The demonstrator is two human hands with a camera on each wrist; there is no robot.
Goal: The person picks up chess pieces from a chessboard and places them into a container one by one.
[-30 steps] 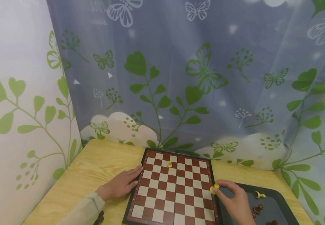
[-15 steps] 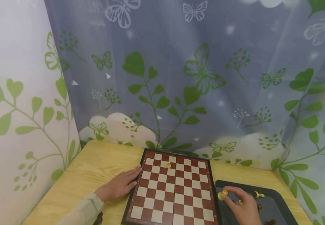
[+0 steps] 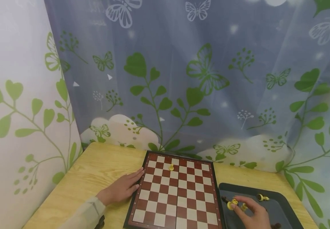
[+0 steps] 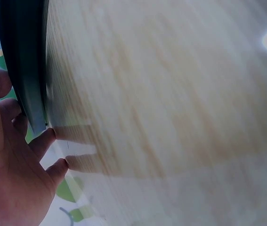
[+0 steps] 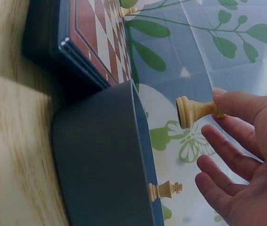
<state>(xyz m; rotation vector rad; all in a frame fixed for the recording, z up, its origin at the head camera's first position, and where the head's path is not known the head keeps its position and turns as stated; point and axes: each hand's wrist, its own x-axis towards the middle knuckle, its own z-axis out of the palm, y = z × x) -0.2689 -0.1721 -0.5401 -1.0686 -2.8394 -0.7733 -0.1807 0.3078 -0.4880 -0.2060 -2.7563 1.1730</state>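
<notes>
My right hand (image 3: 254, 212) pinches a pale yellow chess piece (image 5: 193, 112) between thumb and forefinger, over the dark tray (image 3: 279, 203). Its wide base points away from the palm, and the fingertips hide its top. Just beyond the fingers a yellow chess king (image 5: 166, 189) stands in the tray. The left hand (image 3: 122, 187) lies with straight fingers against the left edge of the chessboard (image 3: 165, 198); in the left wrist view its fingertips touch the board's dark side (image 4: 27, 61) and the table. One small yellow chess piece (image 3: 171, 167) stands near the board's far end.
A yellow chess piece (image 3: 263, 197) lies on its side in the tray. Dark chess pieces show there too, one (image 3: 225, 199) by the tray's left wall. The wooden table (image 3: 107, 159) meets a printed curtain (image 3: 165, 79) at the back.
The right hand has moved from the board's right edge to the right and nearer, over the tray, still pinching the yellow chess piece. The left hand stays at the board's edge.
</notes>
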